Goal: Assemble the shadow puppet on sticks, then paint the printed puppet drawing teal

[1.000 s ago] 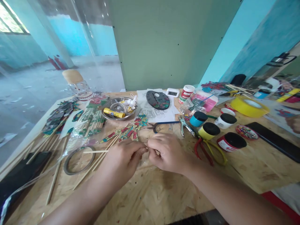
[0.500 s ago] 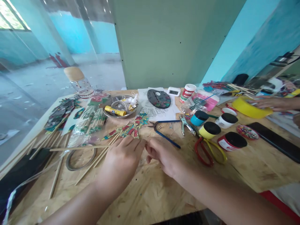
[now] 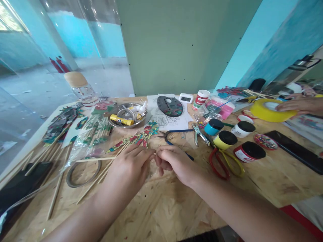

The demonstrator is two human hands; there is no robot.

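Note:
My left hand (image 3: 133, 164) is closed around a thin wooden stick (image 3: 94, 159), whose free end sticks out to the left above a roll of grey tape (image 3: 67, 178). Fingertip to fingertip with it, my right hand (image 3: 174, 161) is curled in a pinch; what it grips is hidden by the fingers. Just beyond my hands lie a colourful patterned paper figure (image 3: 123, 142) and blue-handled pliers (image 3: 168, 137). More wooden sticks (image 3: 88, 191) run beneath my left wrist.
Red-and-yellow-handled scissors (image 3: 219, 164), paint jars (image 3: 249, 152) and a hole punch (image 3: 198, 134) stand to the right. A metal bowl (image 3: 112, 125) and a dark oval palette (image 3: 170, 107) sit behind. At far right, another person's hand (image 3: 290, 104) touches a yellow tape roll (image 3: 267, 112).
The stick's free end has drawn in to the right, so less of it shows left of my left hand. My hands stay together. The other person's yellow tape roll has tilted.

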